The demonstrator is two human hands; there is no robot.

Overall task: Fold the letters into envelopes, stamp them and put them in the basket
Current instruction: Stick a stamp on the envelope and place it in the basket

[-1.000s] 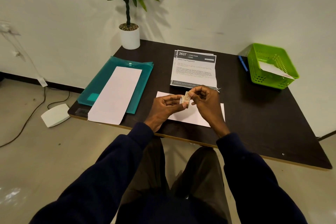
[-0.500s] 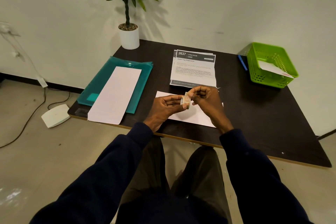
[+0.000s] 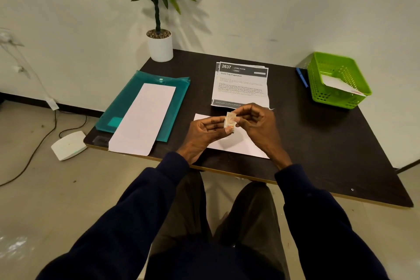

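Both my hands hold a small strip of stamps (image 3: 229,122) just above a white envelope (image 3: 236,146) that lies near the table's front edge. My left hand (image 3: 204,134) pinches the strip's lower part and my right hand (image 3: 256,125) pinches its upper edge with thumb and fingertips. Behind the hands lies a stack of printed letters (image 3: 241,85). A green basket (image 3: 336,79) at the back right holds one white envelope (image 3: 338,85). Another white envelope (image 3: 143,118) lies on a teal folder (image 3: 145,102) to the left.
A potted plant (image 3: 160,45) stands at the table's back left corner. A blue pen (image 3: 301,77) lies beside the basket. The dark table (image 3: 329,143) shows bare surface on the right. On the floor to the left are a white device (image 3: 68,145) and cables.
The hands stay together over the envelope; the fingers have shifted slightly on the stamp strip, which now stands more upright between them.
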